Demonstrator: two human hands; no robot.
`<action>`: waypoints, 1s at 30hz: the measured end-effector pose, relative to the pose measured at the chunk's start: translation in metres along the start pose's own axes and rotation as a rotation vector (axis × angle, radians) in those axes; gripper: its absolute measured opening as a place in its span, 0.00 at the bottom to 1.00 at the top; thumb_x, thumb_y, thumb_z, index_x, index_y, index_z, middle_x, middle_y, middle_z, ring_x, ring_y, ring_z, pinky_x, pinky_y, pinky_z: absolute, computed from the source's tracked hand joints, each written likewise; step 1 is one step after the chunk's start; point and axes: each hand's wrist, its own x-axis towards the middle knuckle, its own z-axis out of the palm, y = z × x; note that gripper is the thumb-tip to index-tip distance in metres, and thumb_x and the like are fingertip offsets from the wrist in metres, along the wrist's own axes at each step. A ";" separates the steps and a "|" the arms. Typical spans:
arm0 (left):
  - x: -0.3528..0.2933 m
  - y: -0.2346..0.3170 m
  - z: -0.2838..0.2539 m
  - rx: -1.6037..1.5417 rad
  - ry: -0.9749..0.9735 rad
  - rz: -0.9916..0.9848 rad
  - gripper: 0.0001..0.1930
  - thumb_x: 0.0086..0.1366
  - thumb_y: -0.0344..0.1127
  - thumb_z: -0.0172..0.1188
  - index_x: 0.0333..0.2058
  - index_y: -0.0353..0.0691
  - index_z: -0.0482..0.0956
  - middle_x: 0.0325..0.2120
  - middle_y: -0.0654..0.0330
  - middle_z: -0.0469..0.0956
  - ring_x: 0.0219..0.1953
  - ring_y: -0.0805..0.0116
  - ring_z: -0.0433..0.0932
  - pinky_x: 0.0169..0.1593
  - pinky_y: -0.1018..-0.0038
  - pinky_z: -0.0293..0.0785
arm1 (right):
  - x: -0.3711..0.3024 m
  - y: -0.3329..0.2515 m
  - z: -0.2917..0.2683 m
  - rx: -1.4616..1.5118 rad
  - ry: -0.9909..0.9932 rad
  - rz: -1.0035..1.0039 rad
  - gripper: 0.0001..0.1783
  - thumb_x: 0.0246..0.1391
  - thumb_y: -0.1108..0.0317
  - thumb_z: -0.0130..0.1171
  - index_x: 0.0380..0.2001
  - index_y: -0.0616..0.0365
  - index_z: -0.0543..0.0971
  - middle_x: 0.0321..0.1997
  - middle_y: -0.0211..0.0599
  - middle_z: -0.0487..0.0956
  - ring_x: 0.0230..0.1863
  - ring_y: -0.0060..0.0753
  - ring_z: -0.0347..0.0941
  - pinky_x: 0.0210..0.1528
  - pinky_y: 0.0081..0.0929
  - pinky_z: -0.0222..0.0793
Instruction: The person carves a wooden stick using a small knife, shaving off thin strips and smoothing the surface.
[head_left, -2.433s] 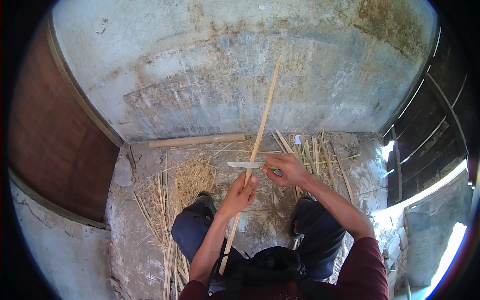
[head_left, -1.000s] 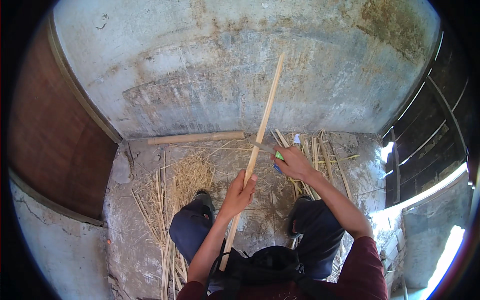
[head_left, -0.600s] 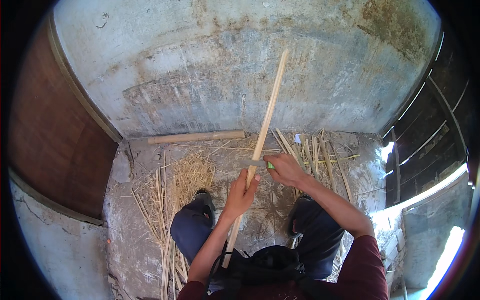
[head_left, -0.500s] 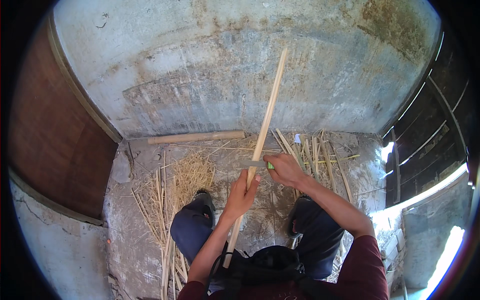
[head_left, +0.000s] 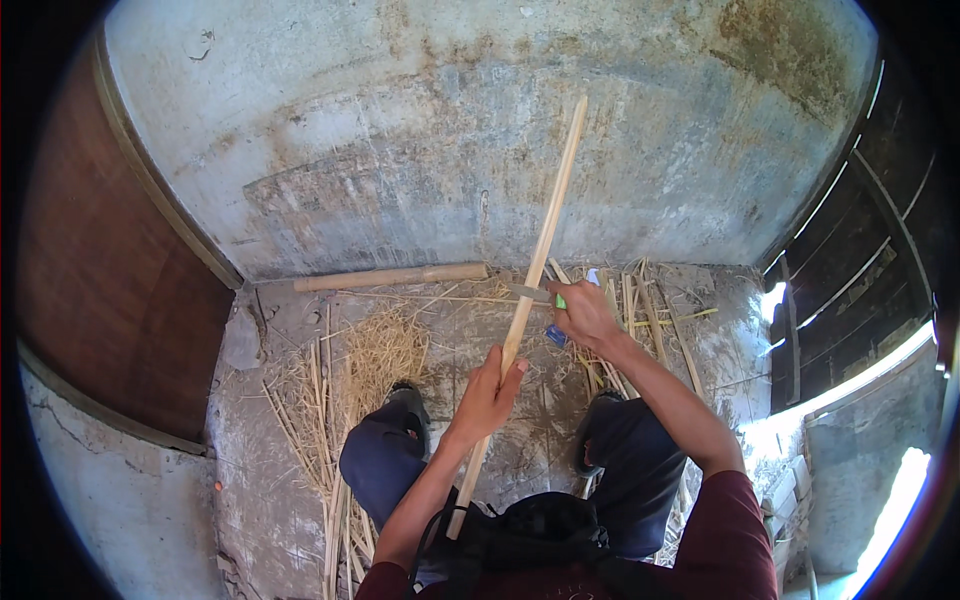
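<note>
A long, pale split bamboo strip (head_left: 556, 200) slants from my waist up and away toward the wall. My left hand (head_left: 486, 405) is closed around its lower part, thumb on the right side. Farther up, my right hand (head_left: 588, 318) grips a knife by its green handle. The knife's short grey blade (head_left: 529, 292) lies across the strip and appears to touch it. The lower end of the strip rests near the black bag (head_left: 545, 525) at my waist.
Loose shavings (head_left: 385, 350) and thin strips lie on the floor left of my feet. More cut strips (head_left: 655, 320) are at the right. A bamboo pole (head_left: 390, 277) lies along the wall's foot. A small blue item (head_left: 556, 336) is beneath my right hand.
My right hand and the knife have slid farther up the strip, away from my left hand. The strip's far end has tilted slightly right. My left hand keeps its grip.
</note>
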 end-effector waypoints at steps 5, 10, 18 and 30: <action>0.001 0.001 0.001 -0.006 0.003 0.006 0.16 0.83 0.42 0.57 0.40 0.34 0.68 0.19 0.53 0.73 0.20 0.65 0.73 0.26 0.61 0.65 | -0.001 0.005 -0.002 -0.080 -0.048 -0.003 0.23 0.49 0.73 0.60 0.49 0.60 0.88 0.30 0.61 0.84 0.35 0.65 0.85 0.42 0.56 0.81; 0.003 -0.008 0.004 0.027 -0.001 0.028 0.16 0.84 0.45 0.56 0.41 0.37 0.69 0.19 0.63 0.73 0.19 0.75 0.71 0.24 0.70 0.66 | -0.005 0.000 0.000 -0.055 -0.085 -0.072 0.23 0.47 0.73 0.60 0.48 0.59 0.88 0.31 0.57 0.85 0.35 0.64 0.85 0.42 0.56 0.81; 0.000 0.001 0.004 -0.026 -0.046 0.044 0.16 0.84 0.44 0.56 0.40 0.37 0.67 0.17 0.64 0.72 0.17 0.76 0.70 0.22 0.71 0.66 | -0.004 0.003 -0.004 -0.110 -0.049 -0.121 0.22 0.45 0.73 0.61 0.46 0.58 0.89 0.29 0.55 0.85 0.33 0.64 0.84 0.40 0.55 0.81; -0.003 0.004 0.004 -0.056 -0.108 0.033 0.14 0.84 0.40 0.55 0.40 0.38 0.67 0.19 0.67 0.69 0.17 0.78 0.68 0.22 0.73 0.64 | 0.006 0.031 -0.021 -0.114 0.154 0.007 0.22 0.47 0.75 0.59 0.47 0.58 0.88 0.30 0.59 0.84 0.33 0.65 0.84 0.40 0.55 0.80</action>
